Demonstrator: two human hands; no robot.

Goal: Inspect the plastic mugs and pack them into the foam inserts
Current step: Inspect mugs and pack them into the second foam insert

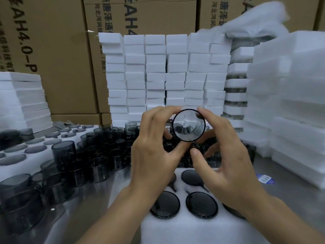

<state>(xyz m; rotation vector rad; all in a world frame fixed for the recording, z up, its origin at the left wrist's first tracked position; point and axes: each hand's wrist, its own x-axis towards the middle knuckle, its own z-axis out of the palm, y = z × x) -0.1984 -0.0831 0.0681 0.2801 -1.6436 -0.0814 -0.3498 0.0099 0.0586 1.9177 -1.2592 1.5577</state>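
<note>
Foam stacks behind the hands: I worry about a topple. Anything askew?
Yes. The top blocks of the leftmost column jut left past those below, and a foam sheet lies tilted across the stacks at right.

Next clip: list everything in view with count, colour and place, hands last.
held mug: one, smoky grey, raised at centre, end-on to the camera
packed mugs: at least four, dark grey, in the near insert's pockets
foam insert: one, white, nearest on the table
second insert: one, white, far left, grey mugs in its pockets
loose mugs: many, smoky grey, crowded at left and centre
foam stacks: many, white, behind, left and right
cardboard boxes: several, brown, at the back
blue label: one, on the table, right
table: one, grey
left hand: grips the held mug's left side
right hand: grips its right side
</note>
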